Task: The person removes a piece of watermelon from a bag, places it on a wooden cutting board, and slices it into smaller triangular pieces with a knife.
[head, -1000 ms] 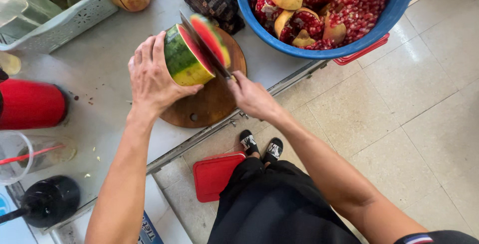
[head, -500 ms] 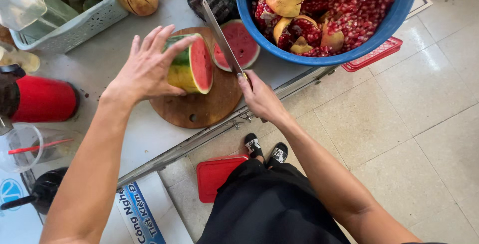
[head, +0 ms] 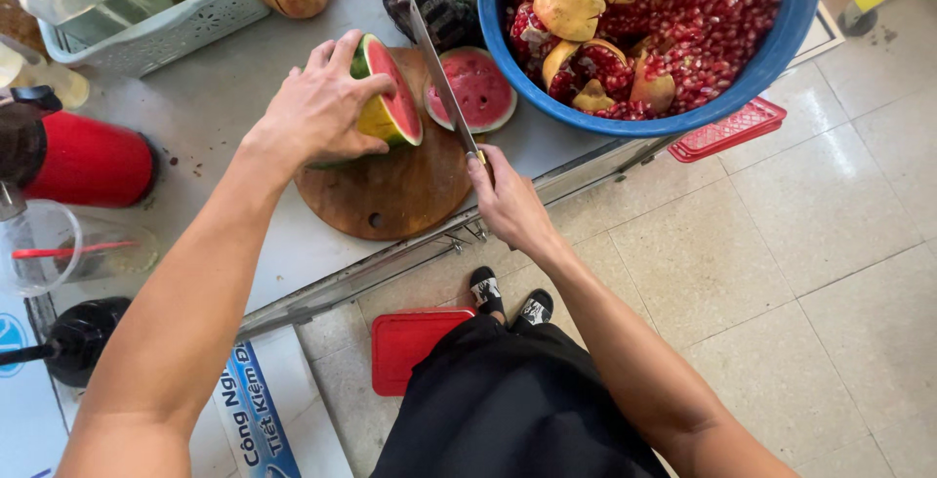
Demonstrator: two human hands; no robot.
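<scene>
Watermelon now sits in two pieces on the round wooden board: a second ago the knife was buried in it, and the cut-off slice has since dropped flat on the right, red face up. The left hand clamps the larger piece; the right hand grips the knife handle, blade lifted between them.

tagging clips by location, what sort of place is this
Probably a fruit or juice stall's prep counter. A big blue tub brims with pomegranate pieces and seeds, a watermelon sits part-sliced on a round wooden board, and a red blender-like jug lies on the metal counter.
</scene>
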